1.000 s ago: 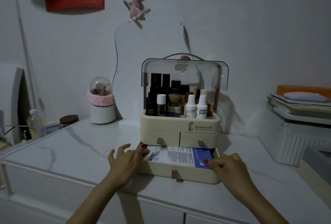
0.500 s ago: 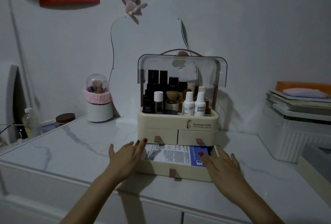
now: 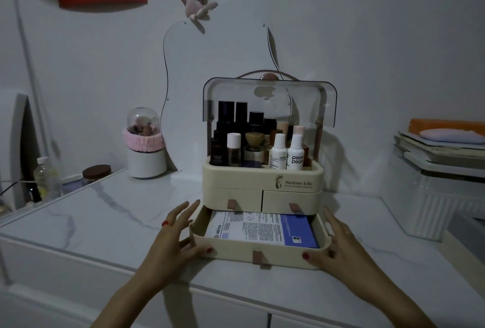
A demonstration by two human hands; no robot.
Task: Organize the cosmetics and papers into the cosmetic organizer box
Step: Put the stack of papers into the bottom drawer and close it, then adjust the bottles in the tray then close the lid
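We see the cosmetic organizer box (image 3: 263,183) on the marble counter (image 3: 105,212), its lid raised over upright bottles (image 3: 262,144). Its bottom drawer (image 3: 258,255) stands pulled out, with printed papers (image 3: 262,229) lying flat inside, their back edge hidden under the upper drawers. Our left hand (image 3: 174,235) and right hand (image 3: 341,242) flank the drawer's front corners, fingers straight and released, thumbs touching its front. The print is too small to read.

The cream organizer box (image 3: 262,183) (lid raised) holds upright bottles (image 3: 278,154); papers (image 3: 262,229) lie in its open bottom drawer (image 3: 262,254).
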